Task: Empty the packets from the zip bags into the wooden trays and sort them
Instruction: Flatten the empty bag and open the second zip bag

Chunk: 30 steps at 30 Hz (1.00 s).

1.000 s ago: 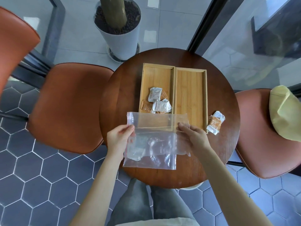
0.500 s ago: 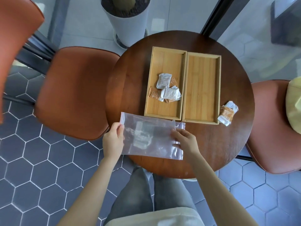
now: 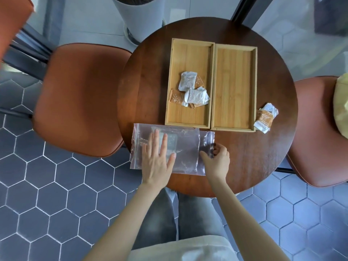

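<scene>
Two clear zip bags [image 3: 185, 147] lie stacked flat on the near left of the round table [image 3: 263, 157], overhanging its edge. My left hand [image 3: 157, 159] rests flat on top of them, fingers spread. At the bags' right end my right hand [image 3: 216, 159] pinches the plastic. Two wooden trays stand side by side beyond the bags. Several white and orange packets [image 3: 192, 91] are piled in the left tray [image 3: 188, 117]. Nothing lies in the right tray [image 3: 234, 81]. A few more packets [image 3: 265, 117] sit on the table right of the trays.
Brown padded chairs stand left [image 3: 79, 98] and right [image 3: 316, 132] of the table, the right one bearing a yellow cloth [image 3: 340, 106]. A white plant pot [image 3: 139, 17] stands on the floor behind the table. My knees are under the near edge.
The bags went from being held up over the trays to lying flat on the table. My left hand let go of the edge and now presses flat on top.
</scene>
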Tool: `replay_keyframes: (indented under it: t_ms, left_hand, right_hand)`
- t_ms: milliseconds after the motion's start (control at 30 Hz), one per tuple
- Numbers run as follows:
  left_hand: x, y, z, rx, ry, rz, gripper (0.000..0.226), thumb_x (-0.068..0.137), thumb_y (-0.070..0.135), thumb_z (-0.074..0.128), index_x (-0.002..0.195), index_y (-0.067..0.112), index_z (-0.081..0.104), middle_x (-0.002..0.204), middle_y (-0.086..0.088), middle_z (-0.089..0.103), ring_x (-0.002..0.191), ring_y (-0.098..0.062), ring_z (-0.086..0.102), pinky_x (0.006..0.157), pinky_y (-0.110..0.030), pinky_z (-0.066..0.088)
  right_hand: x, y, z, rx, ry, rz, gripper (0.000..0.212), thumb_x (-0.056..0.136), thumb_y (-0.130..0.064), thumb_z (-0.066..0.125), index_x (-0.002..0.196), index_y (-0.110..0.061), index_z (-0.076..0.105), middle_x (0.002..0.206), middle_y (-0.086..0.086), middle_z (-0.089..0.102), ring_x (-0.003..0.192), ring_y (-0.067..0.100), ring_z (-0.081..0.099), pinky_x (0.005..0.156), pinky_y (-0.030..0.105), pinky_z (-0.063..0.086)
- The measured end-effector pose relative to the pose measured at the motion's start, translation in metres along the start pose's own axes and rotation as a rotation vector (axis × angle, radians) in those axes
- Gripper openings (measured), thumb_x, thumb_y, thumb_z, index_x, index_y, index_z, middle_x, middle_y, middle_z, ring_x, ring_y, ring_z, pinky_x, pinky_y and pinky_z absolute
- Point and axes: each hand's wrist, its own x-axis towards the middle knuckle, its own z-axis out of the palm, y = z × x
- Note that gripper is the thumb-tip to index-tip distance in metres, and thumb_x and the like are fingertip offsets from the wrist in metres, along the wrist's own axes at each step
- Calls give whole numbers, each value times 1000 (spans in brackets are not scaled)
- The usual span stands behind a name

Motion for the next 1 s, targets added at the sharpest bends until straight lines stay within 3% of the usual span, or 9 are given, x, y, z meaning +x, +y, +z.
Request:
replay_keyframes:
  t_ms: [133,267,400,633,733,833,1000]
  left_hand:
    - [5,-10,17,-48,-55,-78,81,82,64,-7,146,16,2,156,-9,-5,144,-27,2,114,-45,6]
    - [8,-16,17,-66,-60,-80,87,75,69,-16,145,18,-4,157,-9,-2,144,-24,-2,113,-43,-2]
    - [7,-18,18,-42,-51,-72,79,76,68,-15,140,21,-12,157,-8,0,142,-19,-8,112,-40,-6]
    - [8,-22,23,7,-37,-50,81,80,65,-11,144,18,-2,157,-8,1,139,-17,-10,112,-42,-4]
    - [9,-21,23,28,-41,-46,81,82,64,-7,145,15,6,156,-10,3,143,-25,-1,113,-45,-2]
    - [9,-21,21,61,-40,-45,80,82,62,-8,145,15,9,156,-10,6,144,-27,4,112,-44,0]
    - [9,-19,21,99,-52,-60,78,83,63,-4,146,16,10,156,-10,6,144,-28,5,114,-45,3]
  right_hand:
    - [4,-4,-2,-25,15,21,51,70,-12,75,114,-12,49,102,1,51,89,20,52,86,38,46]
    - [5,-3,-5,-48,9,-23,46,73,-11,72,114,-14,51,104,-1,45,82,16,50,73,29,40]
    - [4,5,-4,-34,64,-19,36,76,-11,70,109,-13,56,95,-2,51,93,22,54,72,27,38]
    - [12,8,-14,-14,8,2,28,77,-7,67,105,-7,62,76,3,62,79,21,60,78,32,48]
    - [15,6,-20,-3,-29,13,18,81,-8,63,98,-8,67,84,5,64,79,19,59,78,34,51]
    - [14,4,-29,30,-63,28,12,82,-12,60,92,-10,67,93,4,61,82,17,55,72,27,42]
    - [9,-9,-46,369,-183,234,14,78,-6,49,71,-8,60,65,3,57,63,16,50,58,27,41]
